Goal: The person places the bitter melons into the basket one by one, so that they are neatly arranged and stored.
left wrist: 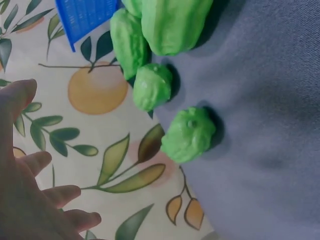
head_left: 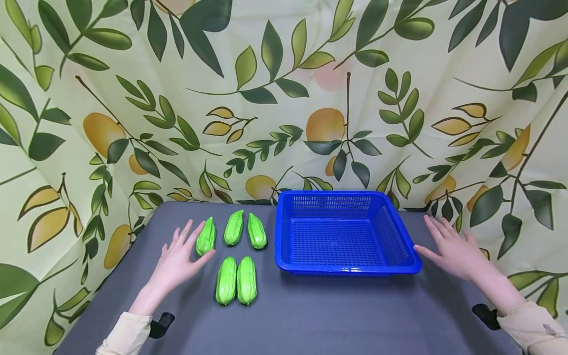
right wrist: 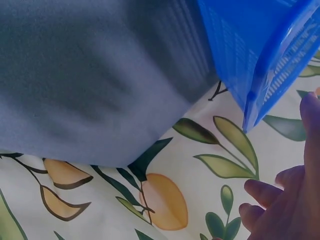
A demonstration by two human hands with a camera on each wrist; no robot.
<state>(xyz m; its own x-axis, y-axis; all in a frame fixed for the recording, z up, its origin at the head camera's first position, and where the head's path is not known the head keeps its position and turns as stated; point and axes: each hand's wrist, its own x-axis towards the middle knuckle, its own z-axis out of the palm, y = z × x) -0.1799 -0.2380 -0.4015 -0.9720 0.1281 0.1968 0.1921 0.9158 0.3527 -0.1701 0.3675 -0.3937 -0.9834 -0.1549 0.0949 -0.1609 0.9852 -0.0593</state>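
My left hand (head_left: 177,259) is held with its fingers spread over the left part of the grey table. Its fingers overlap the leftmost light-green, ridged gourd (head_left: 206,239) in the head view. To the right of that gourd lie a second gourd (head_left: 233,229) and a third gourd (head_left: 257,231); nearer me, a pair of the same kind (head_left: 226,281) lies side by side. A blue plastic basket (head_left: 284,246) with latticed walls stands right of them. Beside its right rim my right hand (head_left: 454,251) is extended, fingers straight and holding nothing.
The grey table (head_left: 346,315) ends at the back against a cloth (head_left: 275,123) printed with leaves and fruit, which also hangs at both sides. Dark bands (head_left: 161,325) sit at both wrists, below cream sleeves (head_left: 126,335).
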